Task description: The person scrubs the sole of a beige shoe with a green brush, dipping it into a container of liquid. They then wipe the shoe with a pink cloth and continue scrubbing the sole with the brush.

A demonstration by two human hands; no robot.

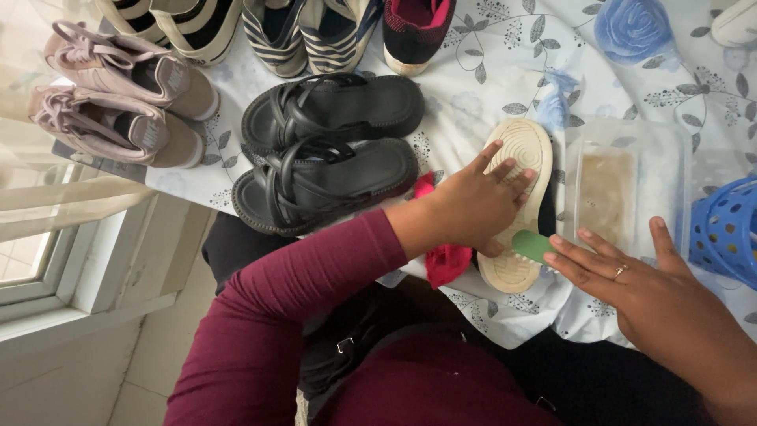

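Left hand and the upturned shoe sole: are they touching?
Touching. The head view shows the left hand lying flat on the cream shoe sole, fingers spread across its ridged surface with no gap visible.

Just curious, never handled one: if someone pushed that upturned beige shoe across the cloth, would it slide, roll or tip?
The shoe lies sole-up under the left hand, so it probably stays put rather than rolling. Its ridged sole looks rubbery, likely stiff yet a bit bendy. The wrinkled tablecloth may bunch up instead of letting it slide.

Head-worn view, steeply downward, close.
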